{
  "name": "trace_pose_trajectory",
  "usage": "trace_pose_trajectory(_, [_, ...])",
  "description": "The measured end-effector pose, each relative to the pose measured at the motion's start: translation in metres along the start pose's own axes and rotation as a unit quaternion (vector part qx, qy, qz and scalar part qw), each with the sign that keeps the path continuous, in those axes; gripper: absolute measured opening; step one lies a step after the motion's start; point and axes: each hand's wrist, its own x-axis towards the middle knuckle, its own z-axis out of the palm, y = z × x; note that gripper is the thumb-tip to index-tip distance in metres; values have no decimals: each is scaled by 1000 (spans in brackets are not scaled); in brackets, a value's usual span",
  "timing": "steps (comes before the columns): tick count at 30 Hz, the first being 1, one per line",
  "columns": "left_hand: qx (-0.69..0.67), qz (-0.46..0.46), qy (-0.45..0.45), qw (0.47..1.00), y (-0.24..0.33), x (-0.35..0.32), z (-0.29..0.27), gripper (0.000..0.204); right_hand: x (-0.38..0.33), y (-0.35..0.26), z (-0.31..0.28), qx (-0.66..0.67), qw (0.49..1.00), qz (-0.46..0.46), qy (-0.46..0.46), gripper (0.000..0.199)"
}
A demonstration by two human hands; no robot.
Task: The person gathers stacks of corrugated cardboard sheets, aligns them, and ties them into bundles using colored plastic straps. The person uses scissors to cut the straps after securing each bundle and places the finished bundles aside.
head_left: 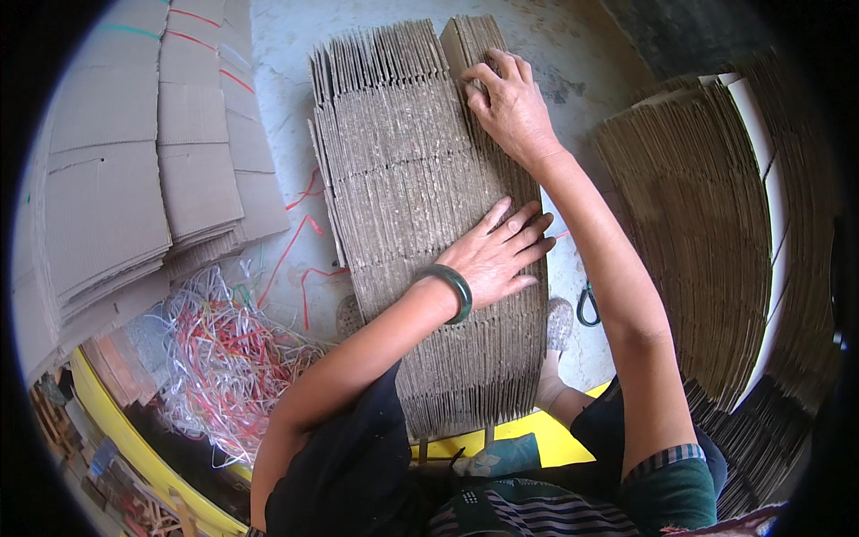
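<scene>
A long row of flattened brown cardboard sheets [403, 170] stands on edge in front of me, running away from my lap. My left hand [497, 255], with a dark green bangle on its wrist, lies flat on the top edges of the row, fingers spread. My right hand [506, 103] reaches to the far end and curls its fingers over the last few sheets [465, 40], which stand a little apart from the rest.
Flat cardboard stacks [134, 179] lie at the left, fanned stacks [707, 233] at the right. A tangle of red and white plastic strapping [224, 358] lies on the concrete floor [286, 72]. Black-handled scissors [588, 306] rest beside my foot [559, 327].
</scene>
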Motion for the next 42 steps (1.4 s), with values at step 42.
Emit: trace_pose_trajectory(42, [-34,5,-21,999,-3,-2,-13,65,15,-56,30,22,999,14,35,47])
